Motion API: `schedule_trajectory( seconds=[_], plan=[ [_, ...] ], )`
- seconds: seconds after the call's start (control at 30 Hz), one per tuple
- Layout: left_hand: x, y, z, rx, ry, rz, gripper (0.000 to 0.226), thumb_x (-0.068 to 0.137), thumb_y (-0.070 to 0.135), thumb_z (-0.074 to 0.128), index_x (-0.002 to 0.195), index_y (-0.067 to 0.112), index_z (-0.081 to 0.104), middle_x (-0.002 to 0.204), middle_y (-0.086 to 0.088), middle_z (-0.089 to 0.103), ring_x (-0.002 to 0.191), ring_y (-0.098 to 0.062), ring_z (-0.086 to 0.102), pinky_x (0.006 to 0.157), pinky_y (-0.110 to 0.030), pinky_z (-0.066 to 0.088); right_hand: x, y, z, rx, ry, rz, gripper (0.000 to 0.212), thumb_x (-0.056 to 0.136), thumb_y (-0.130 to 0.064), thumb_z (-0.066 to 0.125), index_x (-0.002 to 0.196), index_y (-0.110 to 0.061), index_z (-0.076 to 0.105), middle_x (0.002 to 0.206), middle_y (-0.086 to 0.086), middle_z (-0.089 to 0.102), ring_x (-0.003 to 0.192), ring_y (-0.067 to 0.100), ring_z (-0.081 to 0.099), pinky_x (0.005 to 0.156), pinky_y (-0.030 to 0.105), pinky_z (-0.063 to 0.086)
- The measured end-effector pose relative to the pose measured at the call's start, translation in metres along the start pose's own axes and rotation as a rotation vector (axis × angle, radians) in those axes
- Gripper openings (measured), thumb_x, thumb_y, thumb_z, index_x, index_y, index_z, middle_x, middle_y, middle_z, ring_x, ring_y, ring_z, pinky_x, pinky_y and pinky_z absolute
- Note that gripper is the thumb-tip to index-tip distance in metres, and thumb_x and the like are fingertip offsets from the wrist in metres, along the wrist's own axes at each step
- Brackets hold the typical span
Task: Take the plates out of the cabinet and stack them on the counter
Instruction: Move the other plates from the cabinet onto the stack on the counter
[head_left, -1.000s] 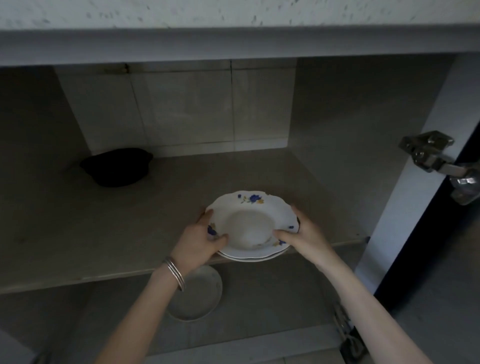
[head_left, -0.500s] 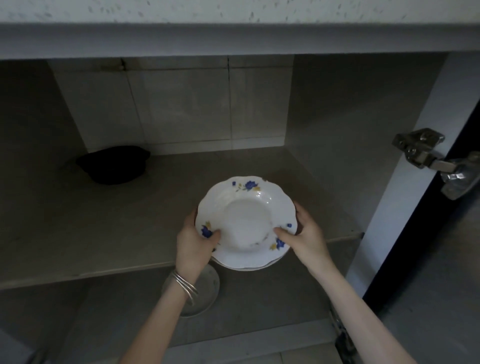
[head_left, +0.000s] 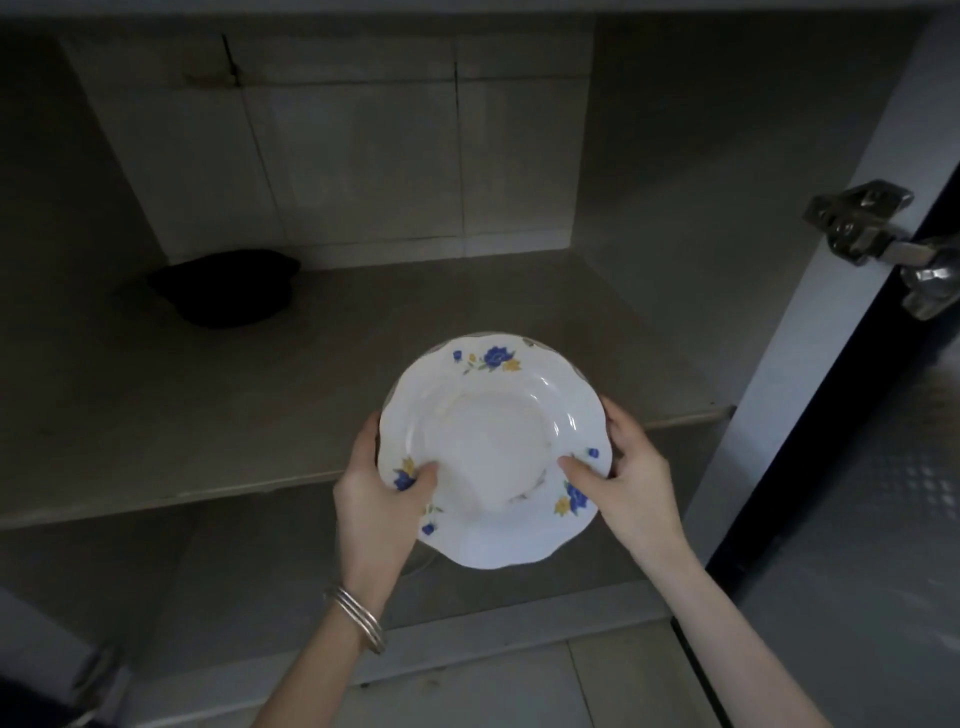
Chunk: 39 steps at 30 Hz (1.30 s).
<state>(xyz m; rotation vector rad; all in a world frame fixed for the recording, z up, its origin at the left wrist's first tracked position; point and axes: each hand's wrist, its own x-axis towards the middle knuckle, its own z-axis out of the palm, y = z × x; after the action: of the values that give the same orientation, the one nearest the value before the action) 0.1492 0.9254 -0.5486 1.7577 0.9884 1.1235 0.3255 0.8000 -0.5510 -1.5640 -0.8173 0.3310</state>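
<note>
A white scalloped plate with blue and yellow flowers (head_left: 493, 436) is held in the air in front of the cabinet shelf (head_left: 208, 415), tilted toward me. A second rim shows just behind its far edge, so it seems to be a small stack. My left hand (head_left: 376, 499) grips the left rim with the thumb on top. My right hand (head_left: 623, 478) grips the right rim the same way. Another plate on the lower shelf is almost wholly hidden behind the held one.
A dark bowl-like object (head_left: 228, 288) sits at the back left of the shelf. The open cabinet door and its metal hinge (head_left: 878, 228) are on the right. The lower shelf (head_left: 234, 561) lies below.
Both hands have lifted the plates off the shelf edge and drawn them out toward me, tilting them up. The plate on the lower shelf is now covered from view.
</note>
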Motion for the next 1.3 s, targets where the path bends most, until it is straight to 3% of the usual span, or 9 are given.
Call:
schedule_trajectory(
  seconds=[0.13,0.3,0.37,0.43,0.63,0.77,0.97,1.13,1.3],
  plan=[
    [-0.011,0.005,-0.013,-0.029,0.014,-0.031,0.062,0.077,0.001,0.073,0.132,0.018,0.050,0.101,0.007,0.064,0.086,0.006,0.059,0.068,-0.010,0.054,-0.018,-0.008,0.004,0.032,0.038,0.047,0.060,0.074,-0.002,0.073,0.121,-0.030,0.049,0.101,-0.021,0.065,0.092,-0.001,0.065,0.074,0.022,0.057],
    [-0.020,0.040,-0.039,0.027,-0.017,-0.152,0.064,0.075,0.004,0.075,0.132,0.016,0.050,0.093,0.014,0.061,0.081,0.006,0.058,0.057,-0.006,0.052,-0.035,-0.046,0.001,0.045,0.057,0.162,0.058,0.074,0.000,0.073,0.124,-0.021,0.053,0.098,-0.020,0.070,0.089,0.001,0.066,0.073,0.023,0.057],
    [-0.025,0.061,-0.051,0.046,-0.028,-0.206,0.065,0.075,0.004,0.076,0.133,0.017,0.049,0.091,0.019,0.059,0.080,0.006,0.057,0.058,-0.010,0.050,-0.044,-0.070,-0.004,0.041,0.052,0.216,0.058,0.074,0.000,0.072,0.124,-0.022,0.053,0.101,-0.016,0.069,0.089,0.002,0.067,0.070,0.021,0.056],
    [-0.033,0.082,-0.064,0.077,-0.041,-0.256,0.065,0.074,0.004,0.077,0.132,0.016,0.050,0.093,0.013,0.061,0.079,0.006,0.056,0.062,-0.017,0.048,-0.055,-0.096,-0.009,0.019,0.060,0.256,0.056,0.074,-0.001,0.072,0.121,-0.026,0.054,0.100,-0.017,0.068,0.089,0.001,0.066,0.069,0.018,0.055],
    [-0.051,0.163,-0.103,0.189,-0.105,-0.375,0.059,0.073,0.004,0.077,0.127,0.010,0.053,0.097,0.004,0.059,0.072,0.000,0.053,0.057,-0.013,0.041,-0.085,-0.180,-0.028,-0.047,0.080,0.399,0.051,0.074,0.001,0.072,0.108,-0.032,0.054,0.092,-0.025,0.065,0.083,-0.007,0.065,0.067,0.009,0.049],
    [-0.052,0.225,-0.127,0.212,-0.155,-0.438,0.059,0.074,0.004,0.078,0.127,0.009,0.053,0.100,0.002,0.060,0.080,-0.015,0.058,0.064,-0.022,0.046,-0.095,-0.243,-0.045,-0.080,0.097,0.501,0.049,0.074,0.000,0.072,0.109,-0.028,0.053,0.093,-0.022,0.064,0.080,-0.012,0.063,0.066,0.006,0.048],
    [-0.041,0.324,-0.162,0.240,-0.224,-0.472,0.056,0.075,0.002,0.076,0.126,0.006,0.052,0.102,0.002,0.058,0.084,-0.013,0.056,0.059,-0.006,0.039,-0.093,-0.346,-0.071,-0.164,0.057,0.602,0.055,0.074,-0.004,0.073,0.124,-0.012,0.051,0.094,-0.014,0.062,0.074,-0.019,0.058,0.063,0.003,0.045],
    [-0.022,0.392,-0.188,0.249,-0.273,-0.515,0.055,0.075,0.000,0.075,0.125,0.004,0.051,0.104,0.000,0.058,0.085,-0.012,0.055,0.057,-0.001,0.042,-0.082,-0.425,-0.088,-0.247,-0.001,0.627,0.057,0.073,-0.007,0.074,0.124,-0.010,0.049,0.092,-0.007,0.061,0.073,-0.008,0.058,0.056,0.004,0.045],
    [-0.008,0.436,-0.207,0.255,-0.269,-0.534,0.051,0.076,0.004,0.076,0.124,0.006,0.057,0.109,-0.008,0.067,0.086,-0.014,0.059,0.063,-0.011,0.041,-0.071,-0.483,-0.097,-0.277,-0.012,0.603,0.056,0.074,-0.011,0.075,0.123,-0.007,0.048,0.095,-0.005,0.060,0.074,-0.001,0.058,0.056,0.005,0.047]
  ],
)
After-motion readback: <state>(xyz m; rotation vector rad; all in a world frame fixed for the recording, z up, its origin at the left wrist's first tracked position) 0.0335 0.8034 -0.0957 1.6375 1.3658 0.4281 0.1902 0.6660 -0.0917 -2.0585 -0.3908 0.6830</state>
